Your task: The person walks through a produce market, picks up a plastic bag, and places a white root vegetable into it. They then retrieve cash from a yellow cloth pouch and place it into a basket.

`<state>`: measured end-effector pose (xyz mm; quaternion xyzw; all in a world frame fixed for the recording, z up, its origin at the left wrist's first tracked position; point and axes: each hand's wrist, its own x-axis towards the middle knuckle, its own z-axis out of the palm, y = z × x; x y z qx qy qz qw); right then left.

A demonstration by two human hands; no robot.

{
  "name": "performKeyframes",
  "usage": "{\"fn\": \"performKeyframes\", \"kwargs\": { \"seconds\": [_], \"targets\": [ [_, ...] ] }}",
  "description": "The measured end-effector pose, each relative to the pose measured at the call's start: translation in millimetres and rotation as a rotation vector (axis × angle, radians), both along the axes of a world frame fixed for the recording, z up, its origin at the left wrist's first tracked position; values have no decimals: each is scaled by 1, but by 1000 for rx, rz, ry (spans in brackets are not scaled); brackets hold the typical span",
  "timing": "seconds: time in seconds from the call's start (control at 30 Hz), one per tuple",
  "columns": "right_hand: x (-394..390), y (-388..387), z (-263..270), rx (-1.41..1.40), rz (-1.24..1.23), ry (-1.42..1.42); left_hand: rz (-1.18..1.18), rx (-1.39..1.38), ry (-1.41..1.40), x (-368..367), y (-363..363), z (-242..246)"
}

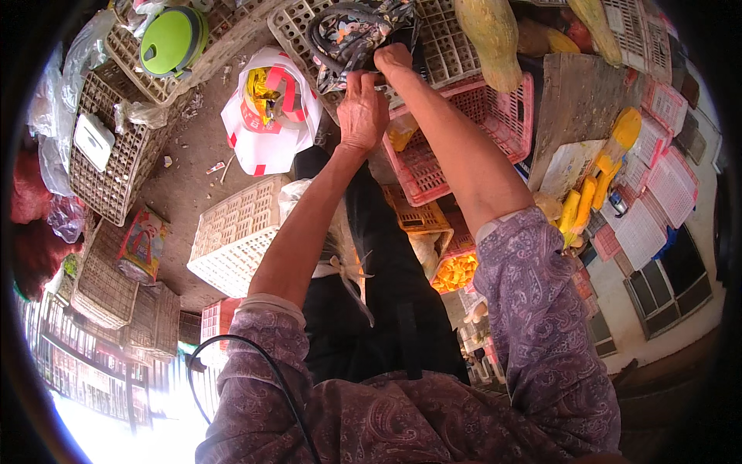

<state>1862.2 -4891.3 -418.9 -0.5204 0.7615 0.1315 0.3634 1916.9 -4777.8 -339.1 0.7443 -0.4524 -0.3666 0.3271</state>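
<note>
A dark floral fabric bag with a rolled handle lies on a beige plastic crate before me. My left hand is at the bag's near edge, fingers bent and pinching there. Just above it and to the right, my right hand is curled closed on the bag's edge. Its fingertips are hidden from view, and the two hands are close together. Left of them, a white and red carrier bag stands open on the ground, with a yellow shiny packet and a roll of clear tape inside.
A red plastic crate is under my right forearm. Large squashes lie at the upper right, and cut yellow squash pieces by a wooden board. On the left are a green-lidded container and a white crate.
</note>
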Motion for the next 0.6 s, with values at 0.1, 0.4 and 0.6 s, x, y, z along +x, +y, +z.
{"fn": "performKeyframes", "kwargs": {
  "seconds": [0.1, 0.4, 0.6],
  "targets": [
    [3, -5, -5, 73, -244, -114, 25, -62, -52, -1, -6, -1],
    [-12, -25, 38, -74, 339, -105, -65, 4, -108, 0, -8, -6],
    [-18, -26, 39, 97, 2, -256, -90, -8, -125, -5, -9, -5]
  ]
}}
